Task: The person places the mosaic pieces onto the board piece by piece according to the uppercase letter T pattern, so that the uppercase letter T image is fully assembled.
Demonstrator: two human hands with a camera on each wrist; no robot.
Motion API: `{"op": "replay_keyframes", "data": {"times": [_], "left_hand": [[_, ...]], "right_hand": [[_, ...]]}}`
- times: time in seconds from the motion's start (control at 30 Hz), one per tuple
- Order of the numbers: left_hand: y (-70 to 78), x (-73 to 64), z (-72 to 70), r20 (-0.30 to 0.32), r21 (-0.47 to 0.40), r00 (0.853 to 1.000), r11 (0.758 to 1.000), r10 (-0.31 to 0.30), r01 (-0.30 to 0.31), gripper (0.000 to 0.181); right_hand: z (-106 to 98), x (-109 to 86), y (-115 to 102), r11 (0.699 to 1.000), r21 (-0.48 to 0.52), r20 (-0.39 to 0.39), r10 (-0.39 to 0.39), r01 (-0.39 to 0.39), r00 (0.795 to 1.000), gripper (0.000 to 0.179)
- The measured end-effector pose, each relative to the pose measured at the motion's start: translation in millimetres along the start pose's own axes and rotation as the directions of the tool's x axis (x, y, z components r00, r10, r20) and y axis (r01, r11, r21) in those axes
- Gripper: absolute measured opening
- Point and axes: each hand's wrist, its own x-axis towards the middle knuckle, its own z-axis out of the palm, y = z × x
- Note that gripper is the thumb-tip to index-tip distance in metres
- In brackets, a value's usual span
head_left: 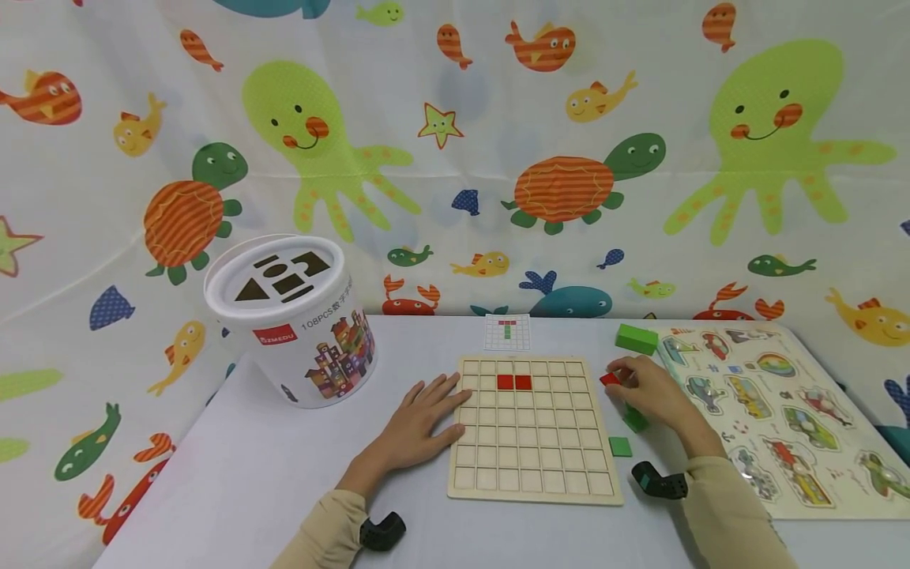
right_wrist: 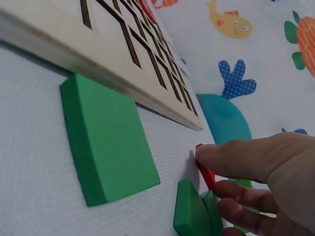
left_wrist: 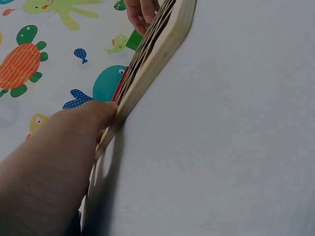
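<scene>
A wooden grid board (head_left: 526, 478) lies on the table, with two red square tiles (head_left: 514, 382) side by side in its second row. My left hand (head_left: 419, 423) rests at the board's left edge, fingers spread, thumb and fingertips touching the rim. Off the board's right side, my right hand (head_left: 650, 391) pinches a red tile (right_wrist: 205, 169) between thumb and fingers. Below that hand are green tiles (right_wrist: 189, 209), partly hidden by it. One more green square tile (head_left: 620, 447) lies flat beside the board, nearer the front.
Behind the board lies a small pattern card (head_left: 507, 333) with red and green squares. A green block (head_left: 636, 338) sits at the back right, next to a picture puzzle board (head_left: 782, 419). On the left stands a white bucket (head_left: 291, 332) with shape holes in its lid.
</scene>
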Motion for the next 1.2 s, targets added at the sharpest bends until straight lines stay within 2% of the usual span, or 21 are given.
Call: {"op": "replay_keyframes", "data": {"times": [0.3,0.53,0.8,1.1,1.2], "left_hand": [[-0.7,0.0,0.2,-0.001,0.001,1.0,1.0,0.0,0.0,0.056],[-0.5,0.1,-0.1,0.003,-0.002,1.0,1.0,-0.003,0.003,0.056],[-0.4,0.4,-1.1,0.009,-0.001,1.0,1.0,-0.004,0.004,0.056],[-2.1,0.5,0.2,0.004,0.002,1.0,1.0,-0.004,0.004,0.056],[-1.8,0.6,0.6,0.008,0.0,1.0,1.0,-0.005,0.005,0.056]], "right_hand": [[1.7,1.7,-0.8,0.999,-0.042,0.009,0.02,-0.02,1.0,0.033],[0.5,2.0,-1.3,0.996,0.058,0.011,0.061,-0.062,0.998,0.032],[0.4,4.5,-1.3,0.991,0.129,-0.057,0.025,-0.018,0.998,0.018],[4.2,6.9,-3.4,0.984,0.179,-0.128,0.021,0.002,0.992,0.02],[7.0,7.0,-4.3,0.981,0.195,-0.13,0.017,0.009,0.991,0.018]]}}
